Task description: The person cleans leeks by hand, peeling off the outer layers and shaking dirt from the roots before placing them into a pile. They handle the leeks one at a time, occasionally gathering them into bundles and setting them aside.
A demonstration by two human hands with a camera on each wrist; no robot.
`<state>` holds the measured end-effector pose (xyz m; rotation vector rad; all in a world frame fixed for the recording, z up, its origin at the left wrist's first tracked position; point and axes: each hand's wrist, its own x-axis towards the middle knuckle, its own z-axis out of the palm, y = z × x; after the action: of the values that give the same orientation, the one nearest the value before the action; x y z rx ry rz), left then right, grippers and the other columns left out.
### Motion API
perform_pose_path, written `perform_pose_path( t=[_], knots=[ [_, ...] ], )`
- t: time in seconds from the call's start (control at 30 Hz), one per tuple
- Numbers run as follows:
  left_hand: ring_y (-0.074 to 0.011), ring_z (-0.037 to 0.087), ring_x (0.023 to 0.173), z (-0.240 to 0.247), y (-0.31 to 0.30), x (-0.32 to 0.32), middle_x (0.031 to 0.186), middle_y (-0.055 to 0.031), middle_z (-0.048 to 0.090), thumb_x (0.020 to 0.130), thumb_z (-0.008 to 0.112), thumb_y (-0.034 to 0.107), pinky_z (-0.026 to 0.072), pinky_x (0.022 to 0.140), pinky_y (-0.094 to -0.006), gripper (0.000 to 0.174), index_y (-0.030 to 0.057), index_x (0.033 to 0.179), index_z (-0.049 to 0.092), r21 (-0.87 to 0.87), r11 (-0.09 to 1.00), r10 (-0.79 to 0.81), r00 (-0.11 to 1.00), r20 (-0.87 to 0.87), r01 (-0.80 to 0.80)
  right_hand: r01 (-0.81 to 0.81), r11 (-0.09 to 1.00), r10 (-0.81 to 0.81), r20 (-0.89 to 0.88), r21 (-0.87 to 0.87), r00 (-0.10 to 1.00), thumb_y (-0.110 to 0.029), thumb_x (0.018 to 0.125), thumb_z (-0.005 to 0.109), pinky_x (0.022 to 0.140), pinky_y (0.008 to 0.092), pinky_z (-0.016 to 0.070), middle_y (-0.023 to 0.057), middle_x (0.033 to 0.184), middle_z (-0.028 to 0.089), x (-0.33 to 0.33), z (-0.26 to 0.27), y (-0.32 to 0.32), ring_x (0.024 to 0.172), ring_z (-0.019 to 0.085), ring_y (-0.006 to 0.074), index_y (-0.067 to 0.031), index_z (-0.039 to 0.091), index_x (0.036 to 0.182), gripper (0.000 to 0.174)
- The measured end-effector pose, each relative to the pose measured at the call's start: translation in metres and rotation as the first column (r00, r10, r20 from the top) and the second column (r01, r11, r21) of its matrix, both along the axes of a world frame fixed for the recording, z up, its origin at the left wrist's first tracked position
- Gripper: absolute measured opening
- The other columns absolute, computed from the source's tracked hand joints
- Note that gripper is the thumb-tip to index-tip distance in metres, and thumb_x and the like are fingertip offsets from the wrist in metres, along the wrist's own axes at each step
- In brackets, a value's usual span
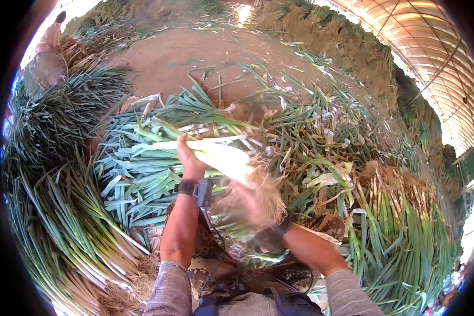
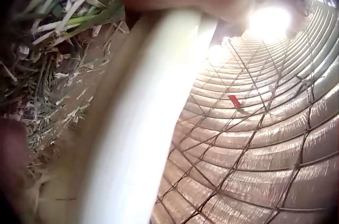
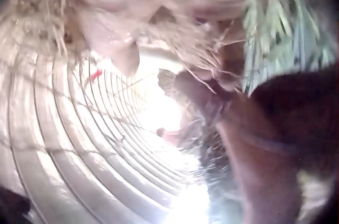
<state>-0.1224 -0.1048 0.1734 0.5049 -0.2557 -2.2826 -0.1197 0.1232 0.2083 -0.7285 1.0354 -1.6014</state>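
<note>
Nearest the left wrist camera is the broad white stem of the held leek [image 1: 224, 157]; whether it is one stalk or several is hard to tell. The left hand [image 1: 190, 162] grips it, fingers curled round the stem, and it hangs above the middle of the near part of the floor [image 1: 195, 52], its shaggy roots [image 1: 271, 195] slanting towards the right hand [image 1: 247, 203]. That hand is at the roots, but too blurred to tell whether its fingers pinch or lie spread.

Beneath the left hand spreads a pile of green leaves [image 1: 137, 174]. Just to its right lies a heap of trimmings [image 1: 321, 131], a tangle of leaves and pale peelings. At the floor's near left corner are rooted leeks [image 1: 84, 226], white ends towards the person; at its near right corner, a stack of leeks [image 1: 400, 226] has roots pointing away. Ribbed roofing [image 1: 432, 37] arches over the floor's right edge.
</note>
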Motion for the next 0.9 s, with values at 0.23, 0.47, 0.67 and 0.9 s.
perform_pose_path(
  t=[0.23, 0.47, 0.67, 0.9],
  knots=[
    [-0.0232, 0.057, 0.069, -0.028, -0.009, -0.009, 0.077, -0.0091, 0.058, 0.079, 0.064, 0.035, 0.0498, 0.067, -0.0404, 0.033, 0.0028, 0.080, 0.057, -0.193, 0.981, 0.073, 0.877, 0.475, 0.023, 0.092, 0.984, -0.042, -0.309, 0.149, 0.950, -0.029, 0.101, 0.042, 0.043, 0.0218, 0.0401, 0.0000, 0.067, 0.049, 0.023, -0.004, 0.087, 0.053, 0.047, 0.0102, -0.0059, 0.059, 0.115, 0.032],
    [-0.0154, 0.043, 0.051, -0.057, -0.035, -0.020, 0.060, -0.0029, 0.048, 0.073, 0.069, 0.027, 0.0350, 0.046, -0.0379, 0.031, 0.0057, 0.063, 0.049, -0.156, 0.979, 0.198, 0.814, 0.547, -0.134, 0.506, 0.798, 0.567, -0.690, 0.326, -0.449, -0.014, 0.078, 0.062, 0.067, 0.0402, 0.0503, 0.0069, 0.071, 0.059, -0.125, 0.169, 0.258, 0.068, 0.061, 0.0253, -0.0106, 0.066, 0.083, 0.007],
    [-0.0239, 0.056, 0.074, -0.058, 0.003, -0.037, 0.089, -0.0161, 0.060, 0.070, 0.079, 0.028, 0.0479, 0.065, -0.0391, 0.052, -0.0097, 0.096, 0.054, -0.244, 0.969, 0.183, 0.769, 0.612, -0.037, 0.749, 0.577, 0.379, -0.706, -0.325, -0.598, -0.015, 0.078, 0.068, 0.105, 0.0407, 0.0379, 0.0195, 0.132, 0.050, -0.136, 0.254, 0.237, 0.123, 0.048, 0.0334, -0.0030, 0.050, 0.131, 0.057],
    [-0.0181, 0.053, 0.062, -0.029, 0.048, -0.020, 0.071, -0.0079, 0.058, 0.071, 0.079, 0.030, 0.0455, 0.058, -0.0362, 0.040, -0.0040, 0.075, 0.059, -0.361, 0.932, 0.212, 0.771, 0.600, 0.025, 0.308, 0.819, 0.475, -0.873, 0.484, 0.106, -0.042, 0.089, 0.062, 0.075, 0.0426, 0.0533, 0.0191, 0.111, 0.063, -0.028, 0.098, 0.048, 0.091, 0.065, 0.0297, -0.0035, 0.055, 0.124, 0.053]
  ],
)
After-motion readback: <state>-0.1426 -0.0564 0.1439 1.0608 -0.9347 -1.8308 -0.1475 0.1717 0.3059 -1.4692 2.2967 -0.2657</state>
